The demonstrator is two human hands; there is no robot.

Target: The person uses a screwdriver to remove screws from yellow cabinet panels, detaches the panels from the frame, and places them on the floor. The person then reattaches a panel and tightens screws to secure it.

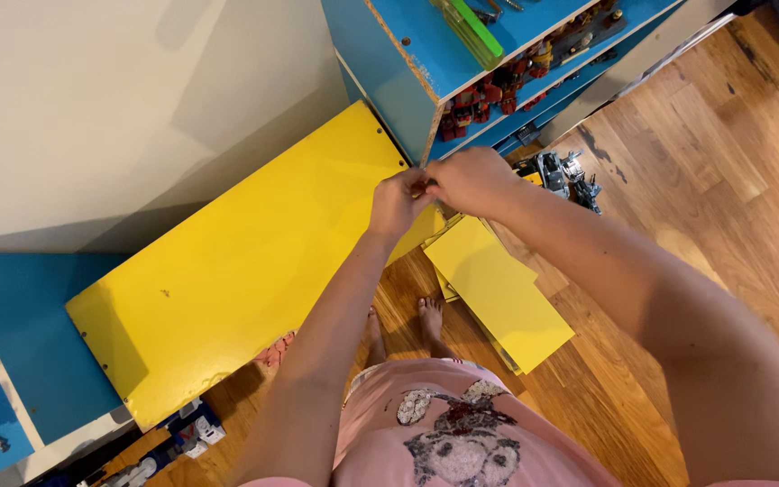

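Both hands meet at the lower front corner of the blue-painted wooden shelf unit (389, 72), right where its chipped side-panel edge comes down. Left hand (396, 203) and right hand (472, 180) touch each other, fingers curled tight together, pinching sth small between them; too small and hidden to tell what, maybe a fastener. The large yellow flat board (236, 271) leans w/ its upper corner under that spot, lower end on the wood floor (705, 180). Smaller yellow panels (502, 298) lie stacked on the floor near the bare feet. Step in hand, I'd judge: fiddly fitting at the shelf corner. Next move calls for steady fingertip grip and alignment w/ the panel edge.
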